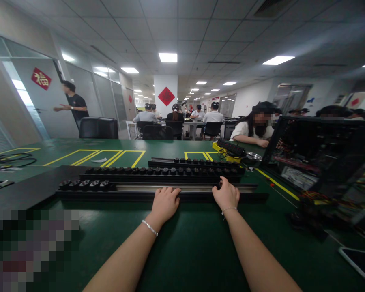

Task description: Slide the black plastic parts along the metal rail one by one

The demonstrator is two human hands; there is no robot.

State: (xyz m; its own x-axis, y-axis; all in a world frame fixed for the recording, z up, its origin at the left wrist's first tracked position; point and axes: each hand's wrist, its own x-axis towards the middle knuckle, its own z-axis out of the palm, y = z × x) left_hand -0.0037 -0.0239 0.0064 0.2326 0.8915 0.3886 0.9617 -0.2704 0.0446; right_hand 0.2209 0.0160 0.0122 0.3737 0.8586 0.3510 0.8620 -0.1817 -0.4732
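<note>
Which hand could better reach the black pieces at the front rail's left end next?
Probably the left hand: it's at the front rail, nearer those black pieces. The right hand is farther off.

Black computer case (310,152) at right, black chair (99,128) beyond green table (188,251), red diamond (166,96) on white pillar (166,81).

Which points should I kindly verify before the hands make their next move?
1. Left hand on front rail: ok.
2. Right hand at the same rail: ok.
3. Dark piece at the right fingertips firmly gripped: cannot tell.
4. Round parts along the whole front rail: not ok, clustered at its left end.
5. Front rail lying along the table: ok.
6. Parts fastened: cannot tell.
</note>
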